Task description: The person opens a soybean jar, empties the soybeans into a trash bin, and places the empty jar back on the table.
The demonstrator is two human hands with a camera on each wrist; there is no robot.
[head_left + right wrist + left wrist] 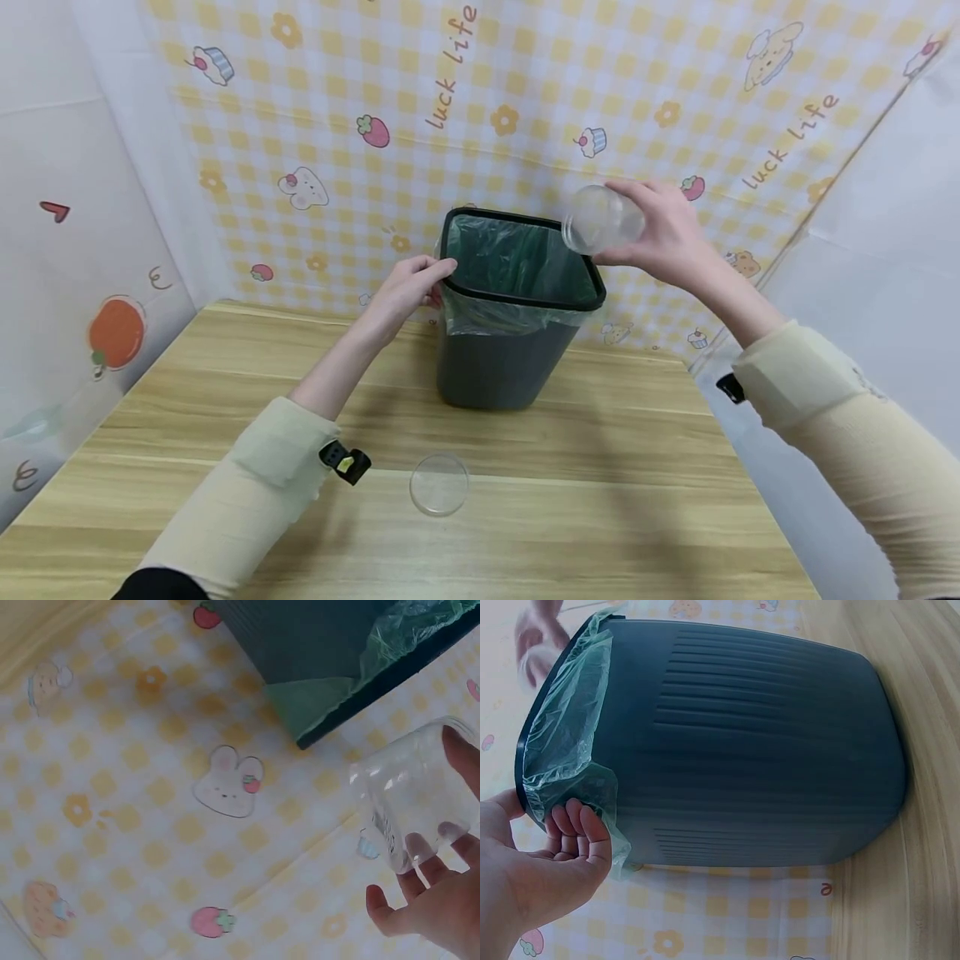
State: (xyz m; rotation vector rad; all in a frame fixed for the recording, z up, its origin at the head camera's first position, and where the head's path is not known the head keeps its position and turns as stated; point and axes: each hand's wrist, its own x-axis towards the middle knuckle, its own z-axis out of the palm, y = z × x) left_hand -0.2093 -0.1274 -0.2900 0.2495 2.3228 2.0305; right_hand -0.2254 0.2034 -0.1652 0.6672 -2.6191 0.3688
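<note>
My left hand (pixel 408 287) grips the left rim of a dark grey trash can (pixel 495 367), thumb over the black rim and fingers curled beneath it. In the left wrist view those fingers press against the green plastic bag (pixel 570 735) that lines the can and folds over its edge. Up at the can's right rim, my right hand (pixel 663 233) holds a clear plastic jar (pixel 600 218) tipped on its side, its mouth facing left. The right wrist view shows fingers and thumb wrapped round the see-through jar (pixel 405 795). A round clear lid (pixel 439 485) lies on the table in front of the can.
The wooden table (pixel 600 517) runs back to a wall cloth (pixel 337 150) with yellow checks and cartoon prints. White printed sheeting (pixel 52 250) hangs at the left, and pale sheeting (pixel 892 250) covers the right side.
</note>
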